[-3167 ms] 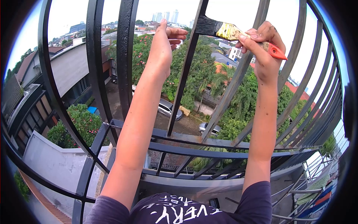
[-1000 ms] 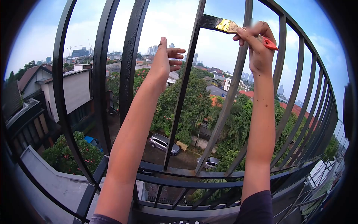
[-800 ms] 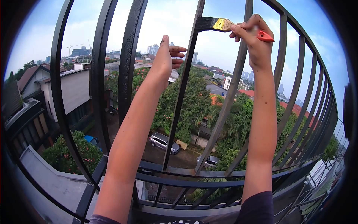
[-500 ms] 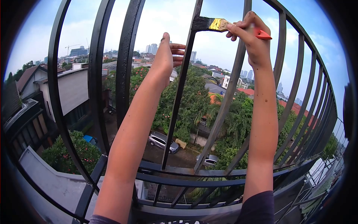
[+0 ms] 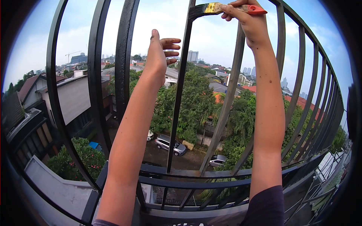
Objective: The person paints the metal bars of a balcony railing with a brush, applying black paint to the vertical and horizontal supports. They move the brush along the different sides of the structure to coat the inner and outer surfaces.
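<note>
High at the top, my right hand grips a paintbrush by its wooden handle, which has a red end. Its yellow-marked ferrule faces left, and its dark bristles touch an upright metal bar near the top. The bar looks black where the bristles meet it. My left hand is raised just left of that same bar, fingers spread and holding nothing, apart from the metal as far as I can see. To the right stands a duller grey bar, passing behind my right hand.
More black bars rise on the left, and further bars curve away to the right. A horizontal rail crosses low in front. Far below, beyond the railing, are a silver car, trees and rooftops.
My right hand and the paintbrush have moved up along the bar, bristles still against it. My left hand appears slightly further left, its fingers more spread. The whole view has shifted a little.
</note>
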